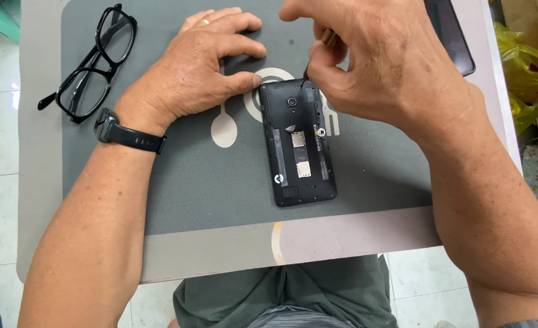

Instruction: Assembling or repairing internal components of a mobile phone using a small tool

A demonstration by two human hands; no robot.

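1. Under both hands, on the grey mat (178,200) that covers the desk (38,182): phone (299,146), black, lying face down, long axis pointing away from the person, back cover off, card slots and camera lens bare.
2. Progress, as judged: cover removal looks done; inner frame is in place and its screws appear yet to come out, so the work seems at an early stage. No loose screws or cover can be seen.
3. Left hand (202,67): flat on the mat, fingers (238,48) spread and holding nothing; thumb tip touches the phone's top left corner, steadying it. Ring on one finger, black watch (108,127) at the wrist.
4. Right hand (378,61): fingers pinched closed round a thin tool (317,51), likely a screwdriver; its dark tip meets the phone's top edge, just right of the lens. Tool handle is mostly hidden.
5. Phone relative to fingers: top end directly beneath both sets; body runs from them toward the person.
6. Left of the left hand, apart: black glasses (93,67), folded open.
7. Beyond the right hand: dark flat slab (454,36), partly hidden, kind unclear.
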